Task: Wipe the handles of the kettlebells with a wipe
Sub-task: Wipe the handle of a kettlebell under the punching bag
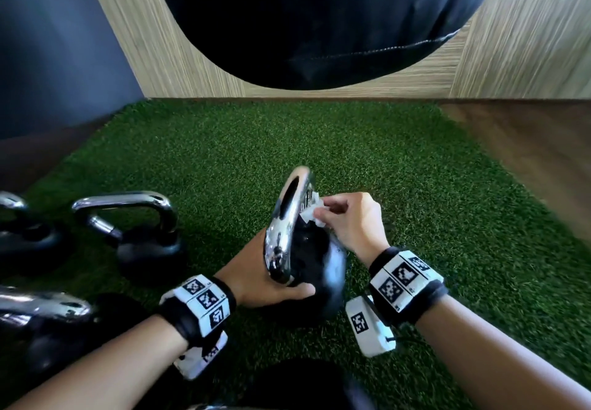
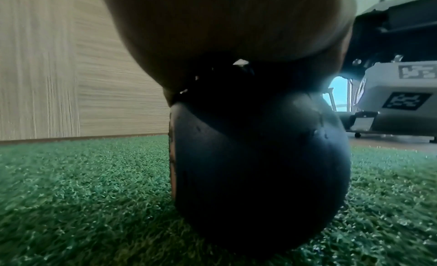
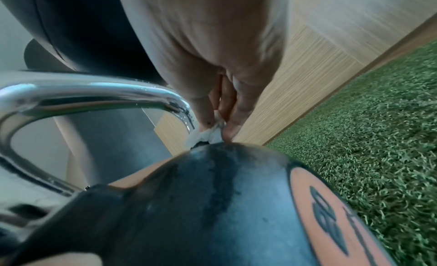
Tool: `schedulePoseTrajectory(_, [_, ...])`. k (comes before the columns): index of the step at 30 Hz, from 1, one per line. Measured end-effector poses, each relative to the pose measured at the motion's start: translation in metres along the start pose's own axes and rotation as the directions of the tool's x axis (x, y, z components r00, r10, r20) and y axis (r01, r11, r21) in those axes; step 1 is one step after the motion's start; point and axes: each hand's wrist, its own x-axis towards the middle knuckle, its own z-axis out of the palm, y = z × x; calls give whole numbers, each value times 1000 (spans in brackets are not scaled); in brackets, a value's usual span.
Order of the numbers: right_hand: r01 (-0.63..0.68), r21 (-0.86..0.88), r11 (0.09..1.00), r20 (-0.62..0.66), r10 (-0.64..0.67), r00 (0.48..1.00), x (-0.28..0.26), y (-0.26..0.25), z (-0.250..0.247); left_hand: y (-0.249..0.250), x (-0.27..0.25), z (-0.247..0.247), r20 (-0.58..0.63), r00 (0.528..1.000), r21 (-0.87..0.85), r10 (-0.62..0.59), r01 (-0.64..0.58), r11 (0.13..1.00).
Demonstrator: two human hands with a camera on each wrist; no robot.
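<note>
Working the wipe (image 1: 311,214) down the chrome handle (image 1: 287,217) of the kettlebell (image 2: 257,157) at centre frame, we have the right hand (image 1: 351,221) pinching that crumpled white wipe against the handle's right leg, near where it meets the black body. Our left hand (image 1: 259,275) curls around the handle's near leg, steadying the bell on the green turf (image 1: 415,185). This handle looks partway done by our reckoning. More kettlebells (image 1: 140,227) wait at the left edge; whether they're wiped, we cannot tell.
</note>
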Motion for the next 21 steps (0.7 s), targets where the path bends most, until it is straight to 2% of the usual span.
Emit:
schedulePoseTrajectory(3, [-3,22,1000,-16,3,1000,4,-6,3,-4,2,-3,40,998,-20,-46,47,999])
schedulePoseTrajectory(8, [171,65,983,-87,-165,983,5,-21,-7,-17,3,-3,77,993,15,-89,88,996])
schedulePoseTrajectory(11, [115,53,992,-34,-114,993,10,-13,-8,-20,3,-4,86,989,3,-121,121,993])
schedulePoseTrajectory(13, [35,63,997,63,-39,997,20,-11,-10,-19,4,-6,98,986,5,-132,132,991])
schedulePoseTrajectory(15, [31,73,997,114,-40,993,32,-16,-14,-18,6,-9,146,981,45,-127,122,992])
schedulePoseTrajectory(17, [158,100,982,92,-168,982,34,-29,-21,-17,8,-14,208,972,73,-107,94,993])
schedulePoseTrajectory(19, [340,125,932,31,-346,938,30,-38,-21,-16,9,-16,233,968,119,-92,66,991])
schedulePoseTrajectory(21, [449,159,879,11,-456,890,17,-41,-21,-15,9,-15,241,968,218,-70,16,976])
